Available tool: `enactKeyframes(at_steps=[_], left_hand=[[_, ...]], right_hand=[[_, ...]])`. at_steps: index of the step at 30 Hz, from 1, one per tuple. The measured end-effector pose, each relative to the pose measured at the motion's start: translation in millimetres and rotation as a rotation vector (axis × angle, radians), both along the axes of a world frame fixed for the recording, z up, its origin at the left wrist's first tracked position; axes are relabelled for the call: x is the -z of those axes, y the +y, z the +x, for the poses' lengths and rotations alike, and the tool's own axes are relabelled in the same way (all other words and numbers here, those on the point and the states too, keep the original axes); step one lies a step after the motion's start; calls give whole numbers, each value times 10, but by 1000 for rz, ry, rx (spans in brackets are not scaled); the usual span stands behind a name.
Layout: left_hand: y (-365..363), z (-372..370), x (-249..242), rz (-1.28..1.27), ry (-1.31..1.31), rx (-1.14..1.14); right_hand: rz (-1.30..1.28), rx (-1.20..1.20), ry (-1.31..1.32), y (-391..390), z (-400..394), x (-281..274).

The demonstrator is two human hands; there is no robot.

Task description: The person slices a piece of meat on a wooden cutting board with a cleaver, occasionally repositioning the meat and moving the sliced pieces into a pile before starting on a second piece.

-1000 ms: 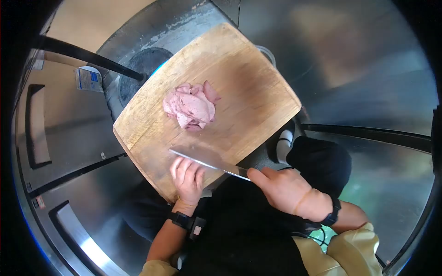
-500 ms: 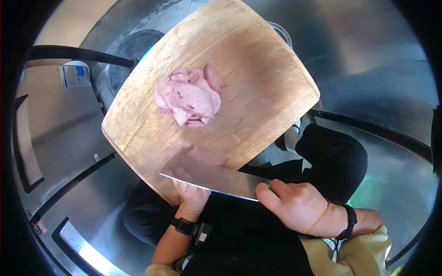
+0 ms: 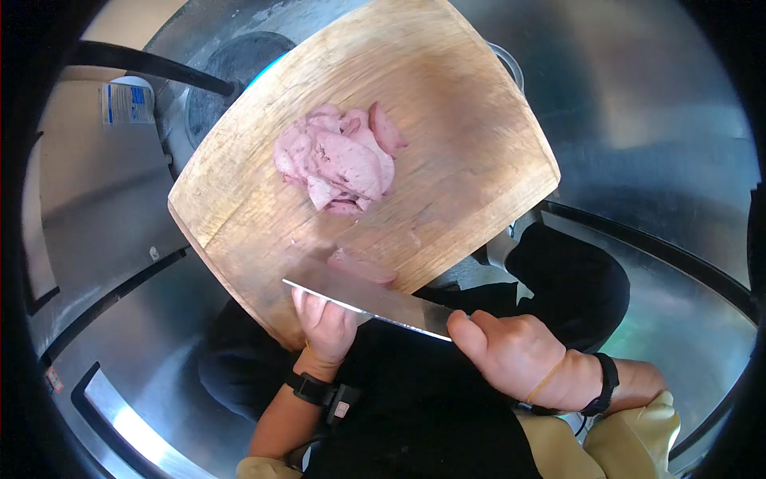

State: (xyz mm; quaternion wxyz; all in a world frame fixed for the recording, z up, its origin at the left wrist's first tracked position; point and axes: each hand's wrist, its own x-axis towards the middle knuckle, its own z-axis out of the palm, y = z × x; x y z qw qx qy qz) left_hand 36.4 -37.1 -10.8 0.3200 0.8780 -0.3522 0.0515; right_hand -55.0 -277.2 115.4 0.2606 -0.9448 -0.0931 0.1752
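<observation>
My right hand (image 3: 515, 347) is wrapped round the handle end of a broad-bladed kitchen knife (image 3: 383, 307). The blade points left across the near corner of a wooden cutting board (image 3: 471, 168), its bright edge facing me. My left hand (image 3: 327, 323) has its fingers curled at the near side of the blade, close to its tip; whatever they may hold is hidden. Just beyond the blade lies a pink slice of meat (image 3: 363, 266), partly covered by it. Farther up the board sits a pile of pale pink meat pieces (image 3: 339, 160).
Metal surfaces curve round the board, with a steel panel (image 3: 638, 104) at the right. At upper left a dark bar (image 3: 152, 64) reaches toward a round dark disc (image 3: 239, 68). A labelled container (image 3: 128, 102) stands left of it. My dark-clothed knee (image 3: 578, 279) is below the board's right side.
The knife tip has risen slightly, and more of my left hand's curled fingers shows below the blade. The view has shifted a little. The meat pile lies unchanged on the board.
</observation>
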Motion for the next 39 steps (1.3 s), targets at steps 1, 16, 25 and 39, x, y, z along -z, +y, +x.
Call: enactKeyframes(at_steps=[1,16,25,39], left_hand=[[27,5,20,-2,3,18],[-107,54,-42,-129,13,-52],[-126,29,-79,-140,-26,-52],[-105,67,-66,-130,38,-42]], right_hand=[[-8,-7,3,-6,15,6],[53,-90,186,-110,255,129],[-5,-63,181,-21,171,25],[4,-116,118,42,321,285]])
